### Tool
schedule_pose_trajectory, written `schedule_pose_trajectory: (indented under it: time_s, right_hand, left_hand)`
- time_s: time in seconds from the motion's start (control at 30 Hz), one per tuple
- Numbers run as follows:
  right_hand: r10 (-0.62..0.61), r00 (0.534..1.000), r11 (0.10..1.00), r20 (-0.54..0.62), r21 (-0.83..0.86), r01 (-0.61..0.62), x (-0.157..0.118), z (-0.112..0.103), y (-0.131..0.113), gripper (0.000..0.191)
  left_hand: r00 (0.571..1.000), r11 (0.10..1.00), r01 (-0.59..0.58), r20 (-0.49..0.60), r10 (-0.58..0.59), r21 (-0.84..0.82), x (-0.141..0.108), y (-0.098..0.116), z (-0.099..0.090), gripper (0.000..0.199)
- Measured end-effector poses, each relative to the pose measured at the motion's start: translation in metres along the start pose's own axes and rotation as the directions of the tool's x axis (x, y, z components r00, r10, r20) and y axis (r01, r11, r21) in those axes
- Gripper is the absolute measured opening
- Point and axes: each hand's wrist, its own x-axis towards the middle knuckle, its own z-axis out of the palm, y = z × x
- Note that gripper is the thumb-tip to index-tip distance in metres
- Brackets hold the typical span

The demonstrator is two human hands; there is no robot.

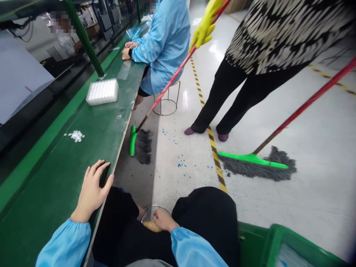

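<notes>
here, left hand (91, 191) flat on bench (55, 185)

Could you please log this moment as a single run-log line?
left hand: flat on green table edge | right hand: gripping stool rim between knees | nearby: white tray, white bits, person mopping floor

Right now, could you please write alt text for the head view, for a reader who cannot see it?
A seated person rests the left hand on the edge of a green workbench and grips the stool's metal ring with the right hand. Nearby, a yellow-gloved hand pushes a mop across the floor.
</notes>
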Motion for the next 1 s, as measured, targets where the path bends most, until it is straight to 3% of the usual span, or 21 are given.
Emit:
schedule_pose_trajectory:
  time_s: [1.0]
  right_hand:
    - [-0.022, 0.999, 0.997, 0.033, 0.074, 0.019, 0.009, 0.010, 0.012, 0.027]
  left_hand:
    - [1.000, 1.000, 0.003, 0.007, -0.003, -0.009, 0.001, 0.000, 0.001, 0.041]
